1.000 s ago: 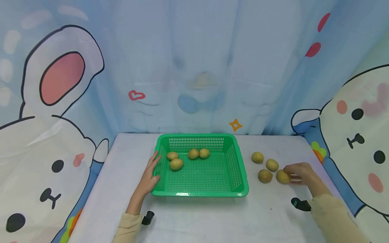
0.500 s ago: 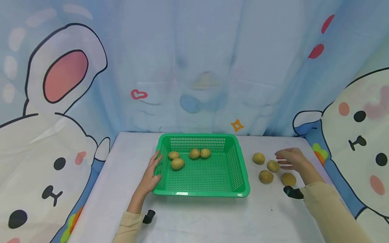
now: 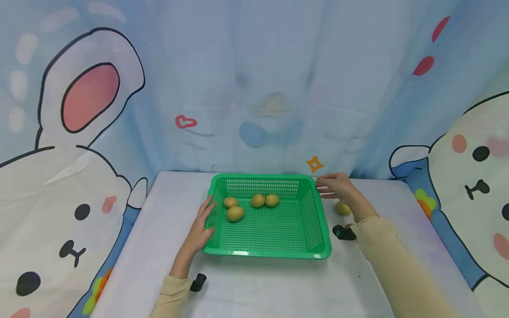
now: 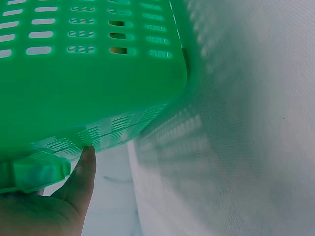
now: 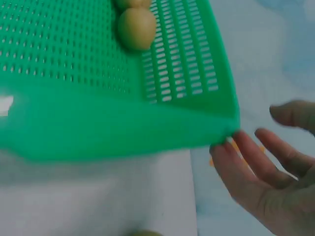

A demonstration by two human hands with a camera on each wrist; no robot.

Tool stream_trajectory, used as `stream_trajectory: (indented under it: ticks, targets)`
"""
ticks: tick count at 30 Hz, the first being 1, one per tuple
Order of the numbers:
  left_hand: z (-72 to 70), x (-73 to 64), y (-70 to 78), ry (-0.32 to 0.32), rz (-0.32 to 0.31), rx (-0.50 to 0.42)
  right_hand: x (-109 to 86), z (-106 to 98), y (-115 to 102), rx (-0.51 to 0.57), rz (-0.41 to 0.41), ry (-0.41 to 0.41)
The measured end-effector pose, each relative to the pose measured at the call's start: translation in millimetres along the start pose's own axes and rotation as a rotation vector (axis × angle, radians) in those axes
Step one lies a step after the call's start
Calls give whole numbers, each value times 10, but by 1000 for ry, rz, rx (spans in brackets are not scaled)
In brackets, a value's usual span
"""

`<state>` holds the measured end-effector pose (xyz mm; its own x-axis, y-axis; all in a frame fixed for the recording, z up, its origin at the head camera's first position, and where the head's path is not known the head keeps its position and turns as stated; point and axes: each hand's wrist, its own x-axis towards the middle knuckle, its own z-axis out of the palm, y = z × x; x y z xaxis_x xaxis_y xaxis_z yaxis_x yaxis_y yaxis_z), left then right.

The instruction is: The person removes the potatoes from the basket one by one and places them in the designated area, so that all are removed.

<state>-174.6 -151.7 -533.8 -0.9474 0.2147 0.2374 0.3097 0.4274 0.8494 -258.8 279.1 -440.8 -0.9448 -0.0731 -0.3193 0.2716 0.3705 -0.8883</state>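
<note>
A green perforated basket [image 3: 274, 253] stands mid-table with several yellow-brown potatoes [image 3: 236, 213] on its floor, towards the left and back. My left hand [image 3: 199, 230] rests on its left rim, fingers and thumb spread; in the left wrist view, the left thumb [image 4: 81, 179] lies against the basket near the rim. My right hand [image 3: 336, 186] is at the back right corner. In the right wrist view, two straight right fingertips [image 5: 224, 150] meet the rim corner while the thumb stands apart. The right hand holds no potato.
To the right of the basket, a loose potato [image 3: 342, 208] shows beside my right wrist; the right arm covers the area in front of it. The white table [image 3: 278, 287] meets a cartoon-printed curtain [image 3: 270, 88] at the back.
My right hand has left the loose potatoes, moving left and back to the basket's corner. The right arm now hides most of those potatoes. The left hand stays on the rim.
</note>
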Motion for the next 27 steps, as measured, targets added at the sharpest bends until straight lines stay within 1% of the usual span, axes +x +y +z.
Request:
stream_trajectory:
  ticks: [3, 5, 8, 10, 15, 18, 22, 27]
  targets:
    - [-6, -1, 8, 2, -8, -8, 24, 156, -103, -57, -45, 52]
    - [-14, -5, 16, 2, -14, -13, 27, 237, -175, -67, -58, 73]
    - [-19, -3, 4, 3, -15, -11, 60, 343, -258, -69, -58, 59]
    - [-14, 1, -7, 2, -15, -12, 104, 408, -276, -49, -42, 37]
    - [22, 3, -33, -6, -9, -25, 241, 573, -195, 29, 1, -19]
    - [37, 2, -43, -10, 1, -24, 298, 665, -141, 58, 7, -47]
    - [34, 7, -54, -6, 13, -28, 367, 774, -75, 50, 17, -67]
    - [7, 15, -62, 3, 11, -26, 465, 935, 35, 52, 56, -72]
